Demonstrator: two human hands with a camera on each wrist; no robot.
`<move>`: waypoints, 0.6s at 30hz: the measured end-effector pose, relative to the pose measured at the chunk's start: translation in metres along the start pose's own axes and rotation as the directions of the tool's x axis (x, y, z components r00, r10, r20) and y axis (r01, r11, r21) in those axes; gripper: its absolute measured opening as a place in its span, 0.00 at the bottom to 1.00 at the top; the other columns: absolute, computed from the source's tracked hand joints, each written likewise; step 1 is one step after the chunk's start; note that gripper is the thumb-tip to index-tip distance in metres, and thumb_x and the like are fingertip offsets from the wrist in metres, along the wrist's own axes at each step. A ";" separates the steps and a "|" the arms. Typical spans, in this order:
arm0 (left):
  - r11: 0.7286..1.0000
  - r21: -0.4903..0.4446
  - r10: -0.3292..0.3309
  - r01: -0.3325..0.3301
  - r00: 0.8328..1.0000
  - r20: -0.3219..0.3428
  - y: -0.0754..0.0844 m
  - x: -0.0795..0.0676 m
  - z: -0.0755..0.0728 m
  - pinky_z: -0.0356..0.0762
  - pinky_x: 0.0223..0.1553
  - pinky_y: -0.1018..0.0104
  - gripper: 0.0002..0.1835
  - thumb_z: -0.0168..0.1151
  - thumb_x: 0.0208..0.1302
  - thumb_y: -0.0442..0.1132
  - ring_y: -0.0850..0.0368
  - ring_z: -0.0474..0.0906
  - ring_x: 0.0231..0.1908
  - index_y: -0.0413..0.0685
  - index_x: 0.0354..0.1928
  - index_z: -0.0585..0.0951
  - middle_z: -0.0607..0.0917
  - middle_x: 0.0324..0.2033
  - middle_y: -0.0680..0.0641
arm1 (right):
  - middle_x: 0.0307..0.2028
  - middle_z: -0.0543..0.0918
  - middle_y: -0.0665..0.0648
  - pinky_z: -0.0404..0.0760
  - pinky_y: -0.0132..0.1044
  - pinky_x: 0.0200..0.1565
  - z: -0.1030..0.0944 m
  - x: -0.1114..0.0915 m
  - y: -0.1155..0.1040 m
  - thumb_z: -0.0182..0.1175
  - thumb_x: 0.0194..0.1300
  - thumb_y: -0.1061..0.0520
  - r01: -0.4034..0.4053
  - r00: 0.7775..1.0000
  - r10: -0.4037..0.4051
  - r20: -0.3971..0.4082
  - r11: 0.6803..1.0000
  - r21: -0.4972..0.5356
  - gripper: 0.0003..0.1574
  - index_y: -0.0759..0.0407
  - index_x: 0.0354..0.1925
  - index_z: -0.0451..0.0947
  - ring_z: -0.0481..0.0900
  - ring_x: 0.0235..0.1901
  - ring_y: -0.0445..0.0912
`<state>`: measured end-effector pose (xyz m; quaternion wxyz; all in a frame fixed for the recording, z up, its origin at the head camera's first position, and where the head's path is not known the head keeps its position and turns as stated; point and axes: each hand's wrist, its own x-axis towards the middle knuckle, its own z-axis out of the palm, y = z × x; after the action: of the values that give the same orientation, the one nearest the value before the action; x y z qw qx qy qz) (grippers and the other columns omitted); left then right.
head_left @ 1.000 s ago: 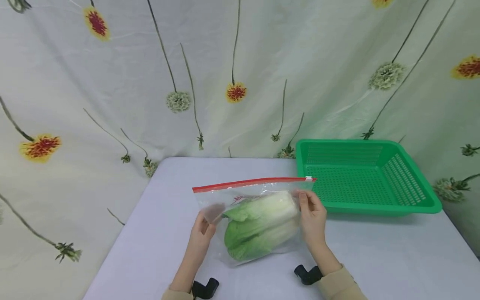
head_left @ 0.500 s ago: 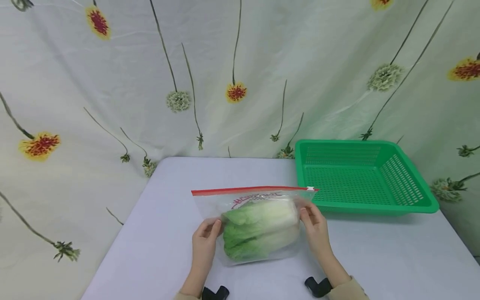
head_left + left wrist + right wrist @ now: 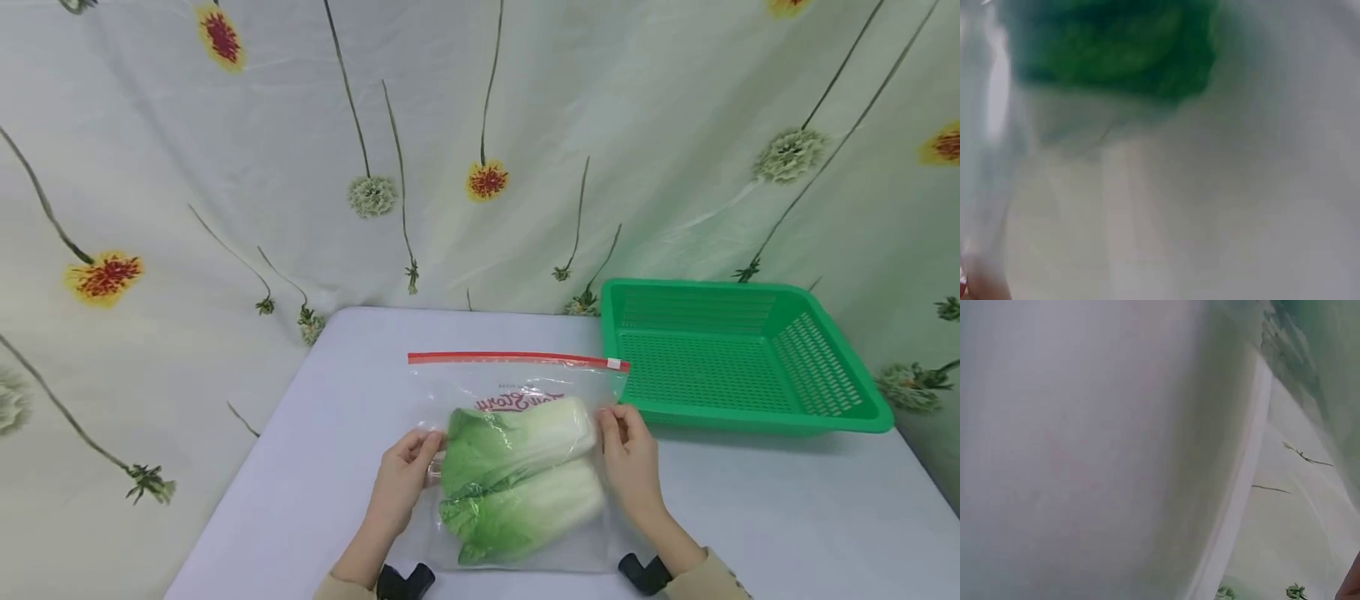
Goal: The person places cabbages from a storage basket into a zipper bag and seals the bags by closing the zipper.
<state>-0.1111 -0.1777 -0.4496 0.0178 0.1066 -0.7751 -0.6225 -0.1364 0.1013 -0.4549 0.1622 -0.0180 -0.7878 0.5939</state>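
A clear zip bag [image 3: 525, 550] with a red top strip and a white slider faces me in the head view. Inside lie two pieces of napa cabbage [image 3: 525, 483], leafy green ends to the left and white stems to the right. My left hand [image 3: 405, 475] pinches the bag's left side between thumb and fingers. On the opposite side, my right hand [image 3: 630, 458] pinches the right edge. Blurred green leaf [image 3: 1122, 50] fills the top of the left wrist view, and the bag's plastic [image 3: 1329, 375] crosses the right wrist view's upper right corner.
A green plastic basket [image 3: 757, 421] with perforated walls stands at the right back of the white table [image 3: 330, 400]. Behind the table hangs a flower-print cloth [image 3: 517, 83]. Black wrist-worn devices [image 3: 405, 581] show below both hands.
The bag has turned to face me more fully, its printed lettering and both cabbage pieces now showing. Its lower edge has come down toward me. Both hands keep their pinch on its sides.
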 end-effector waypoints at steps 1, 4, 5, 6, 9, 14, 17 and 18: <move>1.000 0.005 -0.017 0.017 0.999 0.039 -0.001 0.002 -0.004 0.82 0.29 0.71 0.17 0.55 0.73 0.45 0.65 0.80 0.26 0.35 0.48 0.81 0.88 0.42 0.40 | 0.27 0.77 0.56 0.72 0.26 0.26 -0.002 0.001 0.001 0.52 0.74 0.60 -0.025 0.999 0.026 0.026 1.000 -0.016 0.10 0.65 0.40 0.77 0.70 0.23 0.35; 0.997 0.008 -0.077 0.076 0.985 0.152 -0.007 0.010 -0.014 0.82 0.29 0.71 0.19 0.52 0.75 0.44 0.64 0.81 0.26 0.34 0.52 0.80 0.87 0.47 0.38 | 0.26 0.78 0.57 0.76 0.28 0.25 -0.005 0.006 0.008 0.52 0.74 0.60 -0.124 0.985 0.129 0.112 0.991 -0.052 0.11 0.67 0.41 0.77 0.73 0.22 0.36; 0.995 0.013 -0.096 0.095 0.976 0.194 -0.010 0.013 -0.017 0.83 0.30 0.70 0.20 0.51 0.75 0.44 0.63 0.82 0.27 0.33 0.54 0.79 0.86 0.48 0.38 | 0.26 0.79 0.56 0.77 0.28 0.25 -0.006 0.007 0.012 0.52 0.75 0.60 -0.158 0.976 0.166 0.142 0.985 -0.064 0.12 0.69 0.41 0.77 0.74 0.22 0.36; 0.994 0.027 -0.112 0.109 0.966 0.233 -0.014 0.016 -0.019 0.83 0.31 0.70 0.21 0.50 0.76 0.45 0.63 0.83 0.27 0.33 0.55 0.78 0.85 0.50 0.37 | 0.26 0.79 0.55 0.77 0.28 0.25 -0.007 0.009 0.016 0.52 0.75 0.60 -0.197 0.963 0.207 0.170 0.977 -0.075 0.12 0.70 0.42 0.77 0.74 0.22 0.37; 0.990 0.053 -0.143 0.133 0.936 0.320 -0.024 0.023 -0.026 0.84 0.35 0.68 0.21 0.50 0.76 0.44 0.62 0.84 0.30 0.32 0.57 0.77 0.83 0.54 0.36 | 0.22 0.77 0.53 0.78 0.29 0.25 -0.009 0.012 0.028 0.52 0.75 0.58 -0.298 0.918 0.317 0.237 0.948 -0.111 0.15 0.71 0.41 0.77 0.74 0.21 0.39; 0.988 0.072 -0.155 0.138 0.924 0.349 -0.034 0.030 -0.027 0.85 0.36 0.65 0.18 0.56 0.73 0.44 0.60 0.86 0.30 0.32 0.48 0.79 0.85 0.50 0.37 | 0.25 0.78 0.52 0.81 0.33 0.27 -0.009 0.016 0.042 0.53 0.74 0.58 -0.397 0.854 0.419 0.308 0.908 -0.134 0.15 0.73 0.43 0.76 0.77 0.23 0.40; 0.987 0.088 -0.153 0.132 0.937 0.314 -0.036 0.032 -0.026 0.85 0.33 0.66 0.16 0.57 0.71 0.43 0.60 0.86 0.27 0.33 0.44 0.79 0.88 0.44 0.40 | 0.29 0.79 0.55 0.84 0.34 0.29 -0.009 0.016 0.044 0.52 0.73 0.59 -0.440 0.817 0.466 0.340 0.885 -0.156 0.16 0.73 0.47 0.75 0.78 0.25 0.41; 0.987 0.099 -0.153 0.129 0.942 0.297 -0.036 0.033 -0.026 0.85 0.32 0.67 0.16 0.58 0.71 0.42 0.61 0.86 0.26 0.32 0.44 0.80 0.88 0.43 0.41 | 0.30 0.79 0.56 0.84 0.35 0.30 -0.008 0.016 0.044 0.52 0.73 0.59 -0.444 0.808 0.474 0.350 0.880 -0.167 0.16 0.73 0.49 0.75 0.79 0.26 0.42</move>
<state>-0.1337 -0.2159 -0.4823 -0.1504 0.0654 -0.7826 -0.6005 -0.1568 0.1256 -0.4907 -0.1428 -0.0983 -0.7984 0.5766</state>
